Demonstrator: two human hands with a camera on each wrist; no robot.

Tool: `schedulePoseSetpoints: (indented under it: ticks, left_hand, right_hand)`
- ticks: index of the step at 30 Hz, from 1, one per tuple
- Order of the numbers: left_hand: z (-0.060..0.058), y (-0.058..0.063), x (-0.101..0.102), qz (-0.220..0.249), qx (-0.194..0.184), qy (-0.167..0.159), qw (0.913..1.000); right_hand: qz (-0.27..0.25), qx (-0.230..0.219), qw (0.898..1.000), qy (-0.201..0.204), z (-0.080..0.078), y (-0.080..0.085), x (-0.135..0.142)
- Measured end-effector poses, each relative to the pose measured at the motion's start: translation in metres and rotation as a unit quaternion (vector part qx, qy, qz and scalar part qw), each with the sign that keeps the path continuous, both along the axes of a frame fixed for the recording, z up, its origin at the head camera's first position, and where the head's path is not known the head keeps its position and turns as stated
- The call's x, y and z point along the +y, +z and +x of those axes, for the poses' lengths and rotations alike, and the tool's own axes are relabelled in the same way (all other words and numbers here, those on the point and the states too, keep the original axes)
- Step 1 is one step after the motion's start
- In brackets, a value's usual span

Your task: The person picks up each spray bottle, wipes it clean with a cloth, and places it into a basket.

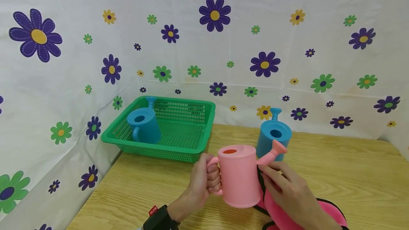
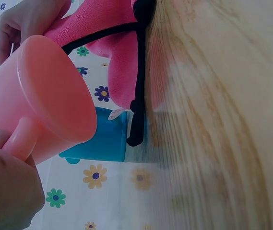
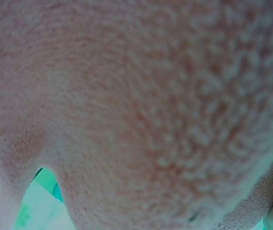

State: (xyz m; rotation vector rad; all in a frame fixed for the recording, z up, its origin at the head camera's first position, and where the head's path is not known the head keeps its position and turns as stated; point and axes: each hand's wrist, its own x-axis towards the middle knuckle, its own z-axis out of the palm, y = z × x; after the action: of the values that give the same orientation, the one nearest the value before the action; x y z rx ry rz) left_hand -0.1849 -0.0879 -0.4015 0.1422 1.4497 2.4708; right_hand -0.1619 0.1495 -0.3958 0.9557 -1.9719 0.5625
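My left hand (image 1: pixel 204 178) grips the handle of a pink watering can (image 1: pixel 240 180), which is held upright, spout to the right. In the left wrist view the can's round base (image 2: pixel 59 91) tilts toward the camera. A pink fleecy cloth with black edging (image 1: pixel 278 210) hangs from my right hand (image 1: pixel 289 189). That hand pinches its edge between thumb and fingers against the can's side, just under the spout. Fleecy cloth (image 3: pixel 126 96) fills nearly all of the right wrist view, hiding the fingers there. Close behind the pink can stands a blue watering can (image 1: pixel 264 140).
At the back left, a green plastic basket (image 1: pixel 179 153) with perforated walls holds another blue watering can (image 1: pixel 147 129). The wooden table (image 1: pixel 354 173) extends to the right. A white curtain with printed flowers (image 1: pixel 191 49) hangs behind and along the left.
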Motion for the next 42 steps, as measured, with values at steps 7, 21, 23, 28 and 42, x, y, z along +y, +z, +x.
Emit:
schedulePoseSetpoints:
  ticks: [7,21,23,28,42]
  left_hand:
    - [0.002,-0.001,0.001,-0.014,0.005,0.001,0.9999]
    - [0.001,-0.006,0.003,-0.031,0.023,-0.004,0.9993]
    - [0.001,-0.007,0.003,-0.033,0.024,-0.006,0.9992]
    - [0.001,-0.007,0.002,-0.038,0.019,-0.013,0.9990]
    - [0.002,-0.007,0.003,-0.032,0.011,-0.006,0.9994]
  right_hand:
    - [0.023,-0.044,0.998,-0.032,0.001,0.000,0.005]
    - [0.063,-0.032,0.995,-0.069,-0.007,0.002,0.017]
    - [0.058,-0.010,0.996,-0.073,-0.008,0.001,0.017]
    - [0.042,0.039,0.996,-0.072,-0.013,0.002,0.020]
    - [0.043,0.044,0.993,-0.102,-0.015,0.009,0.031]
